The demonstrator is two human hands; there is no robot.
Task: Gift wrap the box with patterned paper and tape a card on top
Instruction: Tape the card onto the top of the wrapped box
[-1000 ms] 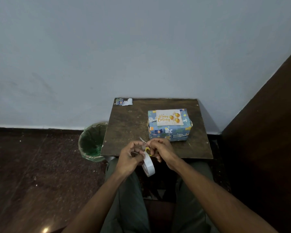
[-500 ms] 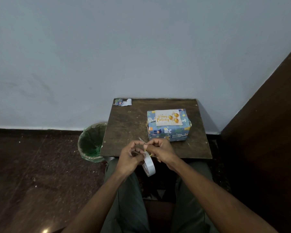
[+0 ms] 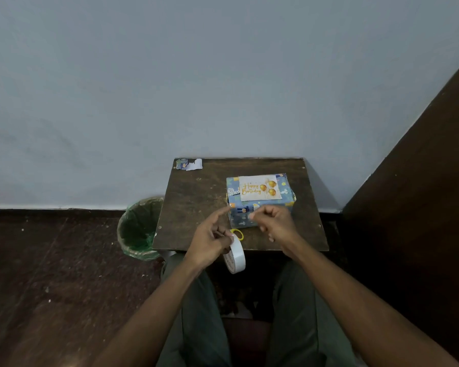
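The box, wrapped in blue patterned paper, stands on the small dark wooden table. A white "Happy Birthday" card with gold balloons lies on its top. My left hand grips a white tape roll at the table's front edge, its index finger stretched toward the box's near left corner. My right hand hovers in front of the box, thumb and forefinger pinching what looks like a small piece of tape. A yellow scissors handle shows between the hands; the blades are hidden.
A scrap of wrapping paper lies at the table's far left corner. A bin with a green liner stands on the floor left of the table. The wall is right behind the table, and a dark wooden panel rises at right.
The hands were together at the tape roll with the scissors; now they have parted. My right hand has moved up toward the box, and my left index finger has stretched out.
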